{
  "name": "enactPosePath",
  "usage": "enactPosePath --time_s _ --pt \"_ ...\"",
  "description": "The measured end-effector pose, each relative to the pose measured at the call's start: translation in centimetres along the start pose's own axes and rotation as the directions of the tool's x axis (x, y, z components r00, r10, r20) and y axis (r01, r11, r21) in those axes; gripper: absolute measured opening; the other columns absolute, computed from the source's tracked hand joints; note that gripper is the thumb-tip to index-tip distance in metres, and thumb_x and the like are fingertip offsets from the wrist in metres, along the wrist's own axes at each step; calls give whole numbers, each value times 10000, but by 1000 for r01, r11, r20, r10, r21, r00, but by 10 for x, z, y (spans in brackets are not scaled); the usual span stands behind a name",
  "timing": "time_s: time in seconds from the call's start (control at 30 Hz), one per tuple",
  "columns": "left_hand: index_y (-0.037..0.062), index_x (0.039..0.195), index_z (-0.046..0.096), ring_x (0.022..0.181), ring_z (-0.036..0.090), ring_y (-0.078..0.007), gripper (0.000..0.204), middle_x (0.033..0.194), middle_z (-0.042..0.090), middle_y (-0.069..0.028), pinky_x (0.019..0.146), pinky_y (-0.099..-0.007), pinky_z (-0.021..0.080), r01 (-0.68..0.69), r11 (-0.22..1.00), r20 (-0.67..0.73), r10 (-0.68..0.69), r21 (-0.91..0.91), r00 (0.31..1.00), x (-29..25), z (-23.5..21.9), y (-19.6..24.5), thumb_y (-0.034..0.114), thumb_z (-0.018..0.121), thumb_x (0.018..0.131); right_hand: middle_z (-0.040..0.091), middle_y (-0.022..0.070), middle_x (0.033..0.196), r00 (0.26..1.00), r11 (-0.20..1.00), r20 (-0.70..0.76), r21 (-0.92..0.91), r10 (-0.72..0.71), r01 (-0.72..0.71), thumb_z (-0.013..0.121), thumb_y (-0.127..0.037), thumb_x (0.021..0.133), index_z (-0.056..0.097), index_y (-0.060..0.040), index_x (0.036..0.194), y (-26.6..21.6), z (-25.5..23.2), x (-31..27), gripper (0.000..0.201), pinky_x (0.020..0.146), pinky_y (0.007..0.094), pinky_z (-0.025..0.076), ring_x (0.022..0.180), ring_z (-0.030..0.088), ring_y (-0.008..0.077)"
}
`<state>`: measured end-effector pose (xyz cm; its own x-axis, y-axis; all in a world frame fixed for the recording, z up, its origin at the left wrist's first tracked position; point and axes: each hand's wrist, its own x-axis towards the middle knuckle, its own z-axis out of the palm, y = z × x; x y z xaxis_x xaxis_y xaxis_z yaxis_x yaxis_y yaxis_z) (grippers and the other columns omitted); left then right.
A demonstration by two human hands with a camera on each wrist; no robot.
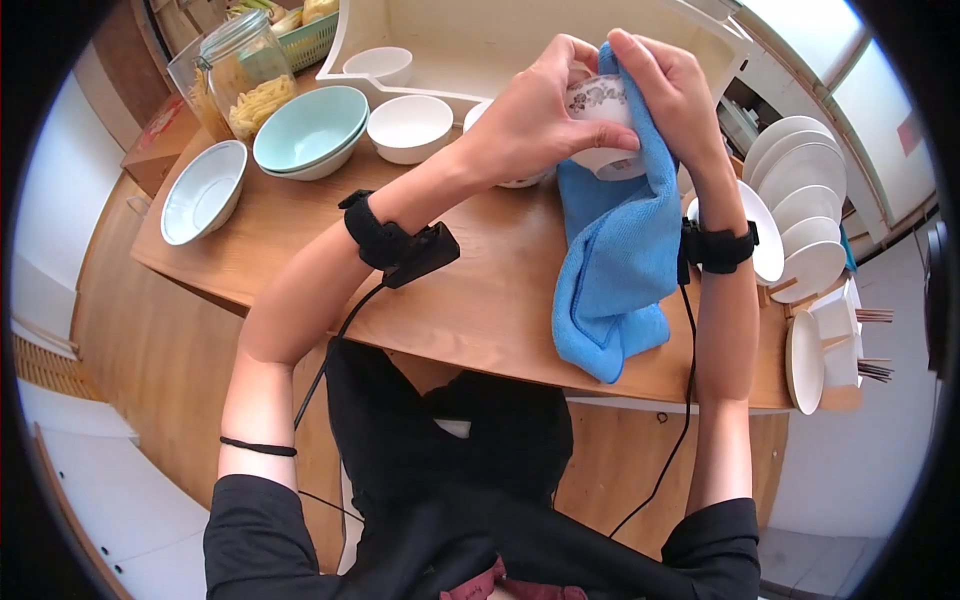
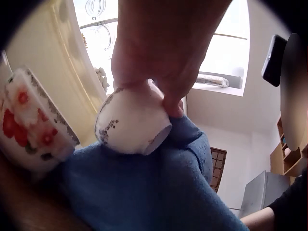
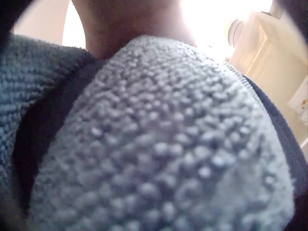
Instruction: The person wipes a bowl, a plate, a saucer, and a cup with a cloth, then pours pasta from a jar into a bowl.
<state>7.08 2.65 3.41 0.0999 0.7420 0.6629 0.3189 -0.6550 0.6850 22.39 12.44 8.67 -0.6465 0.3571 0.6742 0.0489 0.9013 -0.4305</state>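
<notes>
Over the back of the table, my left hand [image 1: 535, 115] grips a small white bowl [image 1: 597, 95] with a grey floral band, its thumb across the bowl's side. The bowl is tilted, and its foot shows in the left wrist view. My right hand [image 1: 675, 95] holds a blue towel [image 1: 620, 260] against the bowl's right side, with the fingers at the rim. From there the towel hangs down toward the tabletop. Towel cloth [image 3: 168, 134] fills most of the right wrist view and hides the bowl there. A bowl with red flowers [image 2: 33, 125] stands close by in the left wrist view.
On the wooden table [image 1: 450, 300], teal bowls [image 1: 310, 130], a white bowl [image 1: 410, 130] and a rimmed bowl [image 1: 205, 195] stand at left. Behind them is a pasta jar [image 1: 250, 90]. A cream basin [image 1: 470, 50] lies at the back; racked plates [image 1: 805, 170] line the right.
</notes>
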Motion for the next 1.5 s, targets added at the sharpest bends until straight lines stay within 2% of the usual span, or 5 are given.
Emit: enactPosePath --time_s 0.3,0.6,1.1,1.4,1.5 --pt "13 1317 398 1183 525 -188 523 1288 516 -127 1000 -332 453 84 882 60 -64 -464 996 -13 2 -10 287 636 940 630 55 790 787 563 -231 808 572 -173 587 -369 928 603 -105 916 -26 -3 -3 265 542 257 492 681 609 128" --pt "87 1412 349 1284 461 -181 620 1338 513 -78 1129 -402 323 34 860 -11 -46 -510 999 -17 -12 -22 455 544 953 634 36 754 926 877 -177 418 332 -235 482 -565 935 675 -57 928 30 -17 2 543 589 227 475 653 604 91" --pt "58 1353 437 808 594 -123 614 851 627 -100 720 -276 487 -59 998 -107 57 -16 993 -18 -2 -6 231 740 847 634 77 642 996 996 53 -58 77 -74 512 -458 966 668 46 782 -16 6 -1 559 576 300 465 634 576 121" --pt "3 1448 229 1275 459 -215 751 1376 442 -178 1066 -347 389 -13 917 -54 -9 -399 999 -15 -4 -10 365 634 928 628 11 673 919 899 -299 423 256 -112 500 -518 958 629 -87 762 32 -19 -3 491 504 211 437 551 566 79" --pt "52 1447 284 1302 452 -276 664 1401 445 -149 1099 -442 375 276 758 210 -186 -590 960 -18 -5 -17 503 438 984 631 16 687 899 879 -329 462 289 -114 478 -547 956 638 -82 789 35 -13 -4 519 515 212 448 572 579 85"
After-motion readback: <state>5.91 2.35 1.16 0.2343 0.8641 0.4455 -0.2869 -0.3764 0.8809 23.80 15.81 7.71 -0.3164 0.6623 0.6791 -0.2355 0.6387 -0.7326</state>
